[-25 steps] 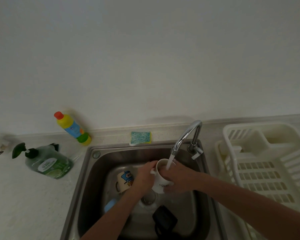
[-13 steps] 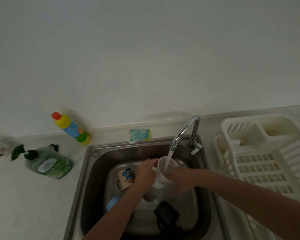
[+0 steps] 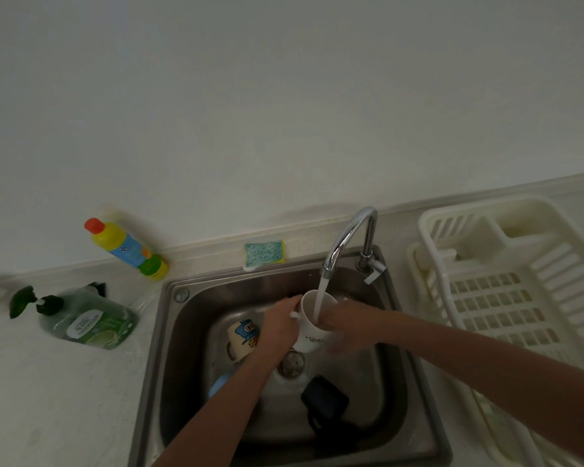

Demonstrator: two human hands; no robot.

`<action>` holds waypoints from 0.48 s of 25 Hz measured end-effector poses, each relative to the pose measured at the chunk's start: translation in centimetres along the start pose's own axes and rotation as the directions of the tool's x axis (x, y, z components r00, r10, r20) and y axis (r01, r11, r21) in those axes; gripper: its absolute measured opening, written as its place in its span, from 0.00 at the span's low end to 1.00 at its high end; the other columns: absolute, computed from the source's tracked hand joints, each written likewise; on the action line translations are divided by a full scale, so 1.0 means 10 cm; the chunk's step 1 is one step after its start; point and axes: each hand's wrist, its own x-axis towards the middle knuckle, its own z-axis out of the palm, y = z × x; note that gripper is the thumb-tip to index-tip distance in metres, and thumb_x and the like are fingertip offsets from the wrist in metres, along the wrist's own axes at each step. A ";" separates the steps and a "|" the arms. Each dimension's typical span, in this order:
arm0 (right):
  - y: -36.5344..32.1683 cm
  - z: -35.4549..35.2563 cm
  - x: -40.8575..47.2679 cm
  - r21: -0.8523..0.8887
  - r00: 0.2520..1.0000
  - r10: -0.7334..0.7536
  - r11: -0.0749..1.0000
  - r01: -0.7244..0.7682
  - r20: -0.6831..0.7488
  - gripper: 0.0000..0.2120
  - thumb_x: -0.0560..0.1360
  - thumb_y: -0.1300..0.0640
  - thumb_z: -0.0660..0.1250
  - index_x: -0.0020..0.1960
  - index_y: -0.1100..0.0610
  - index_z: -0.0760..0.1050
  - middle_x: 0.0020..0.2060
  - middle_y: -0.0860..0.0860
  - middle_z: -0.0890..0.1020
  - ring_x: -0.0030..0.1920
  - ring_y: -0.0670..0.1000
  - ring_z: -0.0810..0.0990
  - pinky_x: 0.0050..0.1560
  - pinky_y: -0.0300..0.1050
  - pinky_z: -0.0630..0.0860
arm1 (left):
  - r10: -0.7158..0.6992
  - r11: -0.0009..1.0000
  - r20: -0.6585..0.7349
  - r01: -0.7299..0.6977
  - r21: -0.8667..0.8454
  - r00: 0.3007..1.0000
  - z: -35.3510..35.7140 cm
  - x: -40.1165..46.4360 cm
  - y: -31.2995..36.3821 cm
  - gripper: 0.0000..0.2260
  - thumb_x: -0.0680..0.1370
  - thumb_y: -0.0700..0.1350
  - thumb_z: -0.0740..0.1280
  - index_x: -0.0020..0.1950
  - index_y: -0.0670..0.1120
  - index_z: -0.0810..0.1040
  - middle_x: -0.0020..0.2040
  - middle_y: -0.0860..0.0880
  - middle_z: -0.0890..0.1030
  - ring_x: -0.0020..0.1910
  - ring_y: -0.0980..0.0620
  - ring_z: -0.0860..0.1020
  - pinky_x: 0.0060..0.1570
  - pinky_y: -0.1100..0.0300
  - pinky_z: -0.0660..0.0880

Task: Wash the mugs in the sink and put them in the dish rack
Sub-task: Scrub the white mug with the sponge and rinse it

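At frame centre, a white mug is gripped by the left hand and cupped by the right hand under the tap — wet, it could slip into the sink.

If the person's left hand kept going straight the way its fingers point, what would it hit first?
The left hand grips the white mug and points up and away. Going on, it would probably meet the sink's back wall below the sponge, though depth is unclear.
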 end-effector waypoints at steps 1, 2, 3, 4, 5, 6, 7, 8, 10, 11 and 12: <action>-0.02 0.04 -0.01 0.004 0.998 0.007 1.000 -0.007 0.064 0.29 0.73 0.40 0.68 0.70 0.50 0.70 0.65 0.50 0.76 0.67 0.54 0.74 0.67 0.53 0.71 | 0.001 1.000 0.003 -0.001 0.015 1.000 0.01 0.01 0.00 0.16 0.81 0.40 0.60 0.67 0.50 0.78 0.60 0.50 0.81 0.58 0.52 0.78 0.58 0.60 0.73; -0.07 0.04 -0.03 0.004 0.996 0.001 1.000 -0.001 0.090 0.29 0.72 0.39 0.70 0.70 0.49 0.71 0.65 0.49 0.77 0.66 0.54 0.75 0.67 0.52 0.72 | 0.004 1.000 0.010 -0.004 0.029 1.000 0.02 0.01 0.00 0.15 0.81 0.41 0.60 0.66 0.51 0.78 0.60 0.49 0.81 0.57 0.52 0.78 0.58 0.60 0.73; -0.05 0.08 0.00 0.053 0.999 -0.023 0.998 0.022 0.030 0.31 0.72 0.37 0.68 0.71 0.48 0.69 0.67 0.49 0.75 0.68 0.53 0.73 0.70 0.55 0.69 | 0.006 0.999 0.019 -0.006 0.034 1.000 0.04 0.00 0.01 0.15 0.81 0.41 0.60 0.66 0.51 0.78 0.59 0.49 0.81 0.57 0.52 0.78 0.57 0.61 0.73; -0.04 0.04 0.00 0.065 1.000 -0.015 0.998 0.015 0.000 0.33 0.72 0.36 0.65 0.73 0.47 0.66 0.71 0.47 0.72 0.71 0.52 0.69 0.73 0.60 0.62 | 0.008 0.999 0.026 -0.009 0.036 1.000 0.04 -0.01 0.01 0.15 0.81 0.41 0.61 0.65 0.51 0.78 0.59 0.49 0.81 0.57 0.53 0.78 0.56 0.62 0.72; 0.03 0.02 0.03 0.092 0.999 -0.008 0.996 0.011 -0.040 0.34 0.72 0.35 0.63 0.75 0.46 0.63 0.73 0.47 0.69 0.73 0.51 0.65 0.74 0.64 0.55 | 0.007 0.999 0.030 -0.008 0.036 1.000 0.03 -0.01 0.03 0.15 0.81 0.40 0.61 0.65 0.51 0.78 0.59 0.48 0.81 0.57 0.52 0.78 0.56 0.63 0.71; 0.06 0.00 0.01 0.064 0.999 0.021 0.998 -0.019 -0.036 0.34 0.72 0.34 0.63 0.75 0.47 0.63 0.73 0.47 0.69 0.73 0.52 0.66 0.74 0.66 0.55 | 0.007 0.999 0.027 -0.008 0.035 1.000 0.03 0.00 0.03 0.16 0.81 0.40 0.61 0.65 0.50 0.78 0.59 0.48 0.81 0.57 0.52 0.78 0.57 0.63 0.71; 0.10 0.02 0.02 0.052 0.999 0.036 0.998 -0.035 -0.013 0.33 0.73 0.35 0.65 0.74 0.48 0.65 0.70 0.49 0.73 0.70 0.53 0.70 0.72 0.61 0.62 | 0.003 0.999 0.025 -0.004 0.037 1.000 0.02 0.00 0.03 0.16 0.81 0.39 0.61 0.66 0.50 0.78 0.60 0.48 0.81 0.58 0.51 0.78 0.58 0.61 0.71; 0.05 0.03 0.00 0.050 0.997 0.054 0.997 -0.057 0.051 0.32 0.73 0.37 0.68 0.72 0.49 0.68 0.66 0.50 0.76 0.67 0.55 0.74 0.68 0.54 0.69 | -0.003 0.999 0.025 0.002 0.043 1.000 0.02 0.00 0.04 0.16 0.81 0.39 0.61 0.66 0.50 0.78 0.60 0.48 0.80 0.59 0.51 0.78 0.59 0.60 0.72; -0.06 0.11 -0.01 0.096 0.999 0.032 0.995 -0.036 0.041 0.32 0.71 0.36 0.69 0.70 0.48 0.69 0.65 0.49 0.76 0.66 0.52 0.75 0.64 0.47 0.71 | -0.011 0.998 0.029 0.009 0.064 1.000 0.02 0.00 0.06 0.16 0.81 0.40 0.61 0.67 0.50 0.77 0.61 0.48 0.80 0.59 0.51 0.77 0.61 0.58 0.73; -0.05 0.15 0.04 0.150 0.998 0.046 0.988 -0.040 -0.035 0.32 0.71 0.35 0.67 0.71 0.47 0.68 0.66 0.48 0.75 0.67 0.50 0.73 0.66 0.48 0.69 | -0.011 0.998 0.029 0.009 0.065 0.999 0.02 0.00 0.06 0.16 0.81 0.41 0.61 0.67 0.50 0.77 0.61 0.48 0.80 0.59 0.51 0.77 0.61 0.59 0.72; -0.02 0.10 0.04 0.193 0.995 0.072 0.979 -0.058 -0.067 0.32 0.71 0.34 0.65 0.71 0.47 0.68 0.67 0.47 0.74 0.68 0.50 0.72 0.68 0.51 0.67 | -0.010 0.998 0.028 0.008 0.057 1.000 0.01 0.01 0.06 0.16 0.81 0.41 0.60 0.67 0.50 0.77 0.61 0.49 0.80 0.59 0.51 0.78 0.59 0.60 0.72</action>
